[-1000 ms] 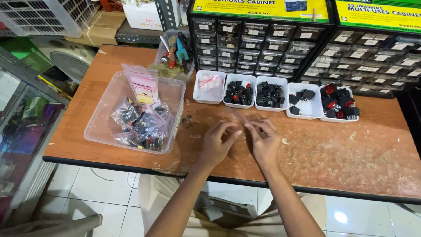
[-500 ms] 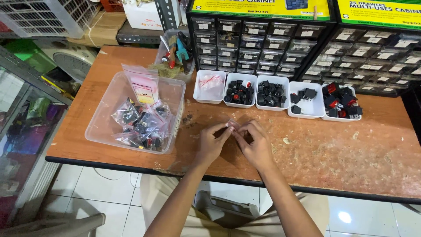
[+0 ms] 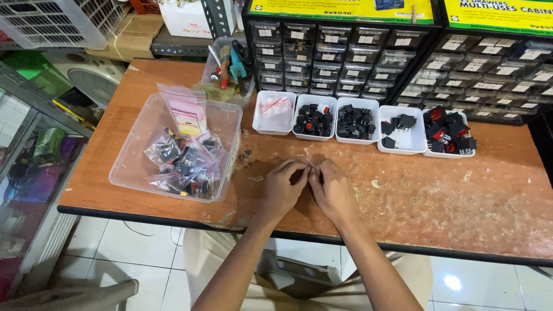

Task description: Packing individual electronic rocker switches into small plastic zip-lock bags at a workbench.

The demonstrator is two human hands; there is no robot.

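Pinching together at the middle of the worn wooden worktop (image 3: 461, 201), the left hand (image 3: 283, 189) and the right hand (image 3: 330, 190) meet fingertip to fingertip. Between them sits something very small, a pale scrap (image 3: 309, 163) that may be thin clear plastic; it is too tiny to tell what it is. Both hands curl their fingers inward around that spot, and both rest low on the worktop, forearms coming up from the near edge.

To the left stands a clear plastic tub (image 3: 138, 167), holding a heap of small bags (image 3: 181, 164) of dark parts, with one pink-tinted bag (image 3: 185, 110) standing up at its back wall. Behind the hands runs a row of five white trays. The leftmost tray (image 3: 274, 113) holds a clear bag with red markings; the next tray (image 3: 313, 120) has black parts with red dots; the third (image 3: 357, 121) is full of black parts; the fourth (image 3: 400, 137) holds only a few black pieces; the fifth (image 3: 448, 133) carries red and black switches. Behind the trays rise two dark drawer cabinets (image 3: 340, 52), side by side. A clear container of hand tools (image 3: 230, 69) stands just left of the cabinets, behind the tub.
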